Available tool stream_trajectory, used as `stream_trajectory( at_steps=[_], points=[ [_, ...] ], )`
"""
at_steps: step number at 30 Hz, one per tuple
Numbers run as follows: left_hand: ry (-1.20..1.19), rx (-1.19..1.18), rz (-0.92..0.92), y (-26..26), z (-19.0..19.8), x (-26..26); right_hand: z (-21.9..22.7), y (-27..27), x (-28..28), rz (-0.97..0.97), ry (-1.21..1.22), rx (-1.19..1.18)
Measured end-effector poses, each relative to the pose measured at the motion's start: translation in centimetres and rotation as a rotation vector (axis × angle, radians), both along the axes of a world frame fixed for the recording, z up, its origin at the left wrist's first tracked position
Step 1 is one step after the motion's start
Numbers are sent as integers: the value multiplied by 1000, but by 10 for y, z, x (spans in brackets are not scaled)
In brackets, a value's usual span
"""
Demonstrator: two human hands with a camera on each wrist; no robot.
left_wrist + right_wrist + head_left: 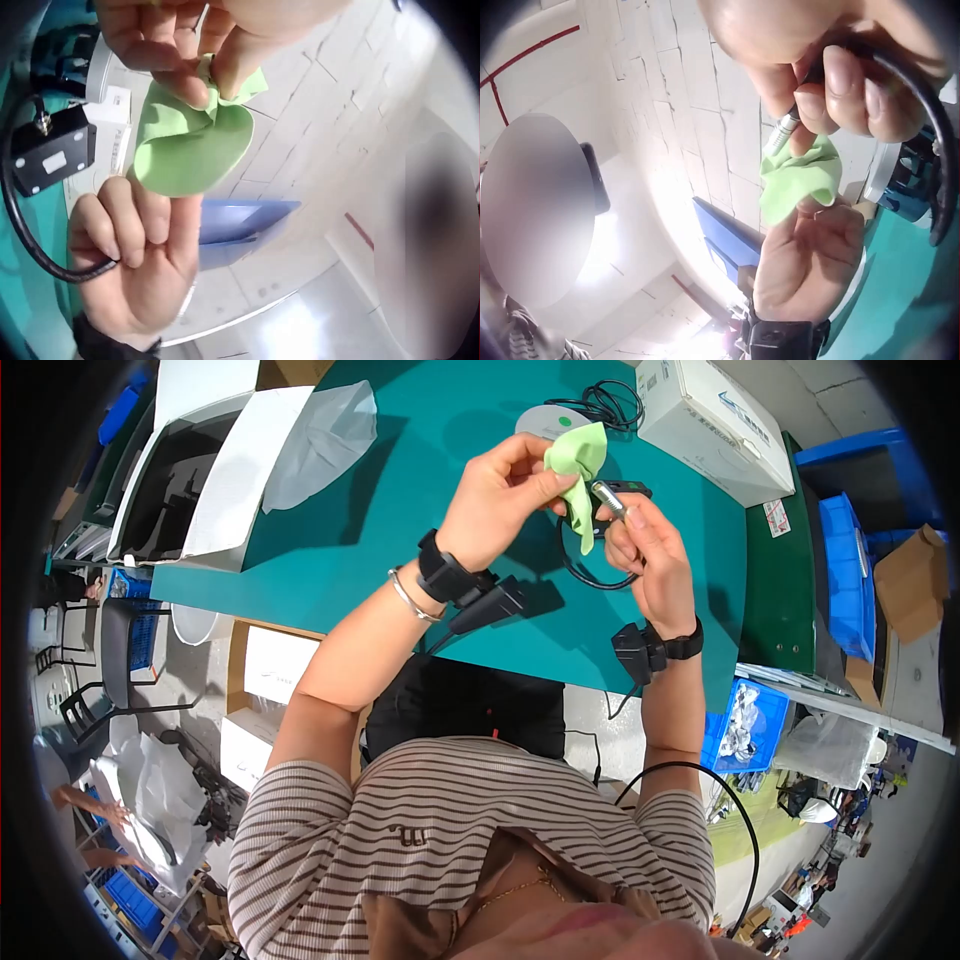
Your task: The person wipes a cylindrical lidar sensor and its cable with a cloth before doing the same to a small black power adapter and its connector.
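Observation:
Pinched between my left hand's [500, 500] thumb and fingers is a light green cloth [578, 458], bunched at the grip and hanging loose below. My right hand [655, 555] holds a black cable [585, 575] near its end, with the silver metal connector [607, 497] pointing up toward the cloth. In the right wrist view the connector [781, 133] overlaps the cloth [802, 186]. From the right hand the cable curves to a small black box [54, 150] in the left wrist view. Both hands are above the green table [400, 510].
Behind the hands lie a pale disc [545, 420] with a green dot and a coiled black cable [610, 408]. A white carton [710, 435] stands at the back right. On the left are an open white box [225, 490] and a white plastic bag [330, 435].

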State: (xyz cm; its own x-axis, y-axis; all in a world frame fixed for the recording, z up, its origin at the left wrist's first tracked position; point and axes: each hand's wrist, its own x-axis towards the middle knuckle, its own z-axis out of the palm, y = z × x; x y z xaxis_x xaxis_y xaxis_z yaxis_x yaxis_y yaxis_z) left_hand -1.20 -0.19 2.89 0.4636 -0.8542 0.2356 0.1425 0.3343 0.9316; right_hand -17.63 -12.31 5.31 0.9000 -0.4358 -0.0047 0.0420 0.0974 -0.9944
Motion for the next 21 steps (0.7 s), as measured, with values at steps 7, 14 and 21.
stream_trajectory(
  at_steps=[7,14,21],
  points=[
    [184,2,-196,-1,-3,-1,-4,-7,-3,38,-73,122],
    [163,-35,-199,-3,-4,-8,-10,-3,-3,19,-50,118],
    [279,-57,28,-4,-4,1,-6,-5,-3,-18,-77,109]
  ],
)
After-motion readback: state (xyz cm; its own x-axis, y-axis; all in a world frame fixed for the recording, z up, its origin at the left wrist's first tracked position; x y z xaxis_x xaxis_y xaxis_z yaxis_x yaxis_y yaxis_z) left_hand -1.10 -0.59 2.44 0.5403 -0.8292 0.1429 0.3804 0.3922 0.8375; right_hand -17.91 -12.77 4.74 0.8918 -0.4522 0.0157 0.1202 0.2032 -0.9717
